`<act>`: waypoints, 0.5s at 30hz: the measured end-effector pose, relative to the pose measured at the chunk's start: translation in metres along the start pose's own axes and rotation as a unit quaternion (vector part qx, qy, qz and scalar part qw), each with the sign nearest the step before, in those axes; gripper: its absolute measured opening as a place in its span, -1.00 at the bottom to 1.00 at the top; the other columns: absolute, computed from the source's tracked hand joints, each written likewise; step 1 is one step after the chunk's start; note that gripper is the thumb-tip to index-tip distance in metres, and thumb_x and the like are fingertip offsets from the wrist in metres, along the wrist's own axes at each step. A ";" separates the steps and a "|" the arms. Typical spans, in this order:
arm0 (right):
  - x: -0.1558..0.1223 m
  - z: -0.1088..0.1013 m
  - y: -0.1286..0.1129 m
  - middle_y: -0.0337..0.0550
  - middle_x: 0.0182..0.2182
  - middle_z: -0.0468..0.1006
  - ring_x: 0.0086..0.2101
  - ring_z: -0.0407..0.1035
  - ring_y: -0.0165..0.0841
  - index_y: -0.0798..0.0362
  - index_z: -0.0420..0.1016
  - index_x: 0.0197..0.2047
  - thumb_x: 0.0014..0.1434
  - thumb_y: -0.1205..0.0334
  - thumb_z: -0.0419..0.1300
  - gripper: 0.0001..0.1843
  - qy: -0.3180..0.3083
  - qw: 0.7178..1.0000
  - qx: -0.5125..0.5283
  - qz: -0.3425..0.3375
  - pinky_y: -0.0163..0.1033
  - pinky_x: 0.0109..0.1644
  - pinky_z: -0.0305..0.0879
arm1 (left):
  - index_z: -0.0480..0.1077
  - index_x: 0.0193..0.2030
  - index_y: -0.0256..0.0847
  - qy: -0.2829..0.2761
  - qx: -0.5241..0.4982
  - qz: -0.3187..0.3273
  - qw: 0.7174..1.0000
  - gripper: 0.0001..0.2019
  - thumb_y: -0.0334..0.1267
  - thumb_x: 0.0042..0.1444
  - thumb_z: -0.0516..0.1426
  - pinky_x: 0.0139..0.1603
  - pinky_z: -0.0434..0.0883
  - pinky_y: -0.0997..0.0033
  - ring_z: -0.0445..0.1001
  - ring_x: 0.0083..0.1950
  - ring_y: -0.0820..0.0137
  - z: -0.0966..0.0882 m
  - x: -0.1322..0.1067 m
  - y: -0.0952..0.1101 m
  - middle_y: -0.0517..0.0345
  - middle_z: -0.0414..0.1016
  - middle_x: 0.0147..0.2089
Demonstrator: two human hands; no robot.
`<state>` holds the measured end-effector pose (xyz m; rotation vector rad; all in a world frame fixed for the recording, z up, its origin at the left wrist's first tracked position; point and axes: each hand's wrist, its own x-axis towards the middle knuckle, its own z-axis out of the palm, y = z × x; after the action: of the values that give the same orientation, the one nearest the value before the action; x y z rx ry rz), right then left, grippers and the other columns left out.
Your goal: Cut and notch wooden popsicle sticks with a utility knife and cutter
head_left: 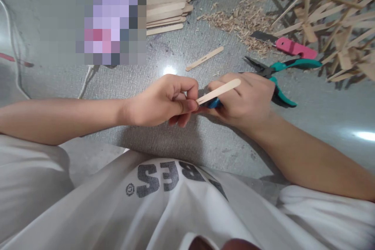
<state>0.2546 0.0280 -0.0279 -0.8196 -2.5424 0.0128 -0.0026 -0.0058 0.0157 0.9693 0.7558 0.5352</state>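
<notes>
Between the thumb and fingers of my left hand [170,99] is the lower end of a craft stick [222,90]. The stick slants up to the right, its rounded end in front of my right hand [249,95]. A dark mark or slit shows on the stick near my left thumb. My right hand is closed round a blue tool [215,103]; most of it is hidden, so its kind does not show. Beyond my hands lies another craft stick [205,59] with a short slit in its middle. Teal-handled needle-nose pliers [283,65] lie just past my right hand.
A pink folding knife [295,48] lies with its dark blade out by a heap of wood shavings [249,17]. Craft sticks are stacked [170,8] at the back and piled loosely [345,23] at right. A white cable [11,43] runs at left, near a pixelated area.
</notes>
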 end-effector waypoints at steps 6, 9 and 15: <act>-0.005 0.005 -0.002 -0.12 -0.46 0.52 -0.45 0.26 -0.27 -0.06 0.54 -0.34 0.59 -0.44 0.09 -0.31 0.016 0.999 -0.007 0.031 -0.05 -0.28 -0.01 | 0.27 -0.30 -0.11 -0.014 -0.052 -0.011 0.999 -0.60 -0.19 0.42 0.41 -0.61 0.28 0.58 0.42 -0.62 0.56 0.003 -0.001 -0.004 0.25 0.59 -0.52; -0.005 0.003 -0.001 -0.12 -0.47 0.51 -0.44 0.29 -0.25 -0.07 0.55 -0.31 0.60 -0.42 0.10 -0.33 0.003 0.999 0.010 0.037 -0.04 -0.28 0.01 | 0.28 -0.30 -0.12 -0.023 -0.065 -0.012 0.998 -0.56 -0.12 0.40 0.45 -0.59 0.30 0.59 0.42 -0.61 0.57 0.003 0.001 -0.005 0.24 0.61 -0.51; -0.009 0.006 -0.001 -0.14 -0.47 0.51 -0.42 0.32 -0.24 -0.08 0.57 -0.25 0.63 -0.45 0.03 -0.31 0.015 0.998 0.030 0.050 -0.04 -0.27 0.06 | 0.29 -0.28 -0.13 -0.039 -0.079 -0.011 0.996 -0.65 -0.27 0.45 0.36 -0.57 0.32 0.62 0.41 -0.60 0.59 0.003 0.001 -0.006 0.26 0.61 -0.49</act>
<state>0.2577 0.0233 -0.0370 -0.9156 -2.4585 0.1087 0.0007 -0.0091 0.0111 0.8297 0.6444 0.5262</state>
